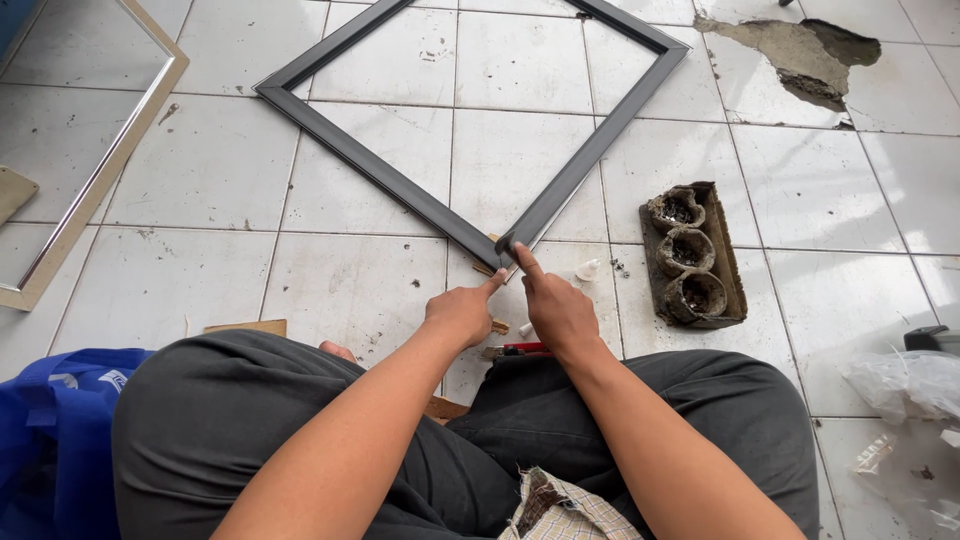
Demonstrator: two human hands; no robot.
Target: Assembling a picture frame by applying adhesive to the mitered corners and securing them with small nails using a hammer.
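Both hands are working at the nearest corner of the dark frame (470,130) lying on the white tiles: the left hand (462,312) and right hand (555,308), loosely curled, are each pressing an extended fingertip there. A dirty three-cup tray (728,262) is sitting right of that corner.

Dark grey frame on white tiles

The frame (400,180) is dark charcoal grey with a faint sheen; the floor tiles (210,170) are glossy white with grey grout lines and brown smudges, broken by a grey-brown patch of bare cement (800,55). A second frame (95,180) is pale beige. The mould block (693,255) is dark, sooty brown. The trousers (240,420) are dark grey, the bag (50,440) bright blue, the cloth (565,510) cream with a brown check, and the cutter (515,350) red.
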